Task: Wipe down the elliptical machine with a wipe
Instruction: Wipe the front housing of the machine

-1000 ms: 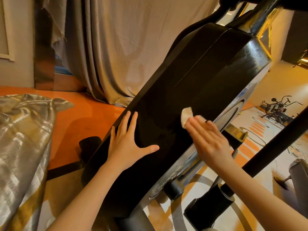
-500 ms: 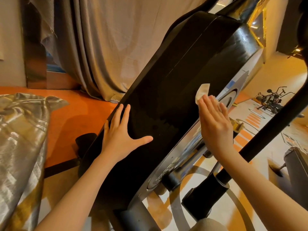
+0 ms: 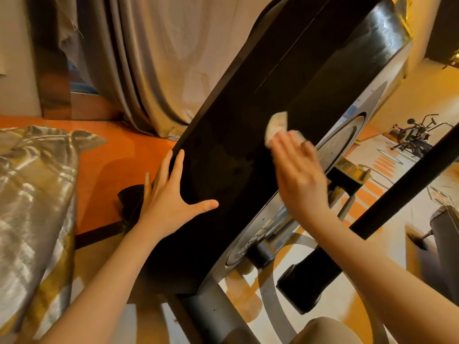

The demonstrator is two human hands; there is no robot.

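The elliptical machine's black flywheel housing [image 3: 285, 108] slants across the middle of the head view, with a silver disc on its right face. My left hand [image 3: 171, 197] lies flat on the housing's lower left part, fingers spread. My right hand [image 3: 298, 172] presses a small white wipe [image 3: 277, 125] against the housing's right side with straight fingers; the wipe sticks out beyond the fingertips. The hand is motion-blurred.
A black crank arm [image 3: 387, 204] runs diagonally at the right, ending in a thick black foot. Grey curtains [image 3: 149, 58] hang behind. Shiny silver fabric [image 3: 32, 194] lies at the left. An exercise bike [image 3: 412, 135] stands far right on the orange patterned floor.
My right hand slid the wipe up along the housing toward its right edge, then back a little to the left. My left hand stays flat in the same place.
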